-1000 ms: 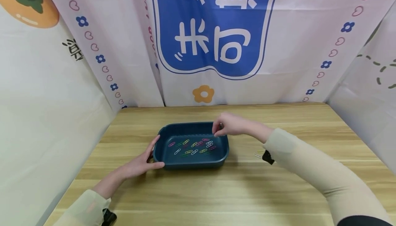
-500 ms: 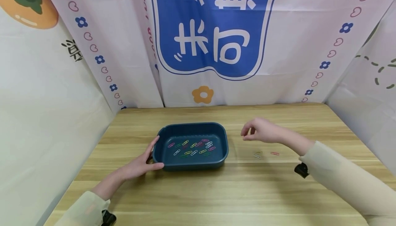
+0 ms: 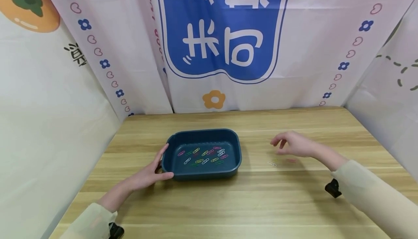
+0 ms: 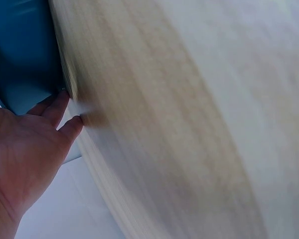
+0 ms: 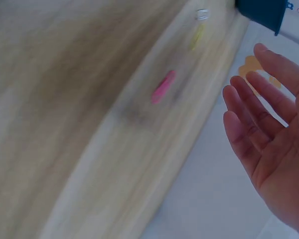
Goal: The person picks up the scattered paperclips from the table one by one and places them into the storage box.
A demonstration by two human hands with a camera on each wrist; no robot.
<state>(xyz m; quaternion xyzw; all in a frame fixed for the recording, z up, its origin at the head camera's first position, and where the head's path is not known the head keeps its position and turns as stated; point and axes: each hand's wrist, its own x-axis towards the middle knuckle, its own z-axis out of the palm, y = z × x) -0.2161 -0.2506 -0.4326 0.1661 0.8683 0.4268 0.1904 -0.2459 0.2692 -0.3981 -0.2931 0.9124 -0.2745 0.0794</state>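
Observation:
A dark blue rectangular tray [image 3: 204, 176] stands on the table with several coloured paper clips [image 3: 205, 153] on its floor. My left hand [image 3: 147, 175] rests against the tray's left end, thumb at the front corner and a finger along the side; in the left wrist view its fingertips meet the tray wall [image 4: 27, 55]. To the right of the tray, my right hand [image 3: 295, 145] hovers above the table, fingers loosely bent and holding nothing. Below it lie a pink paper clip [image 5: 163, 87], a yellow paper clip [image 5: 197, 36] and a white paper clip [image 3: 272, 164].
The wooden table [image 3: 209, 210] reaches to a printed cloth backdrop [image 3: 140, 68] at the back. White cloth [image 3: 42, 130] hangs along the left side, and more cloth [image 3: 388, 112] on the right. A dark device [image 3: 333, 188] sits at my right wrist.
My right hand has moved right, from over the tray's right end to above the loose paper clips. My left hand and the tray have stayed in place.

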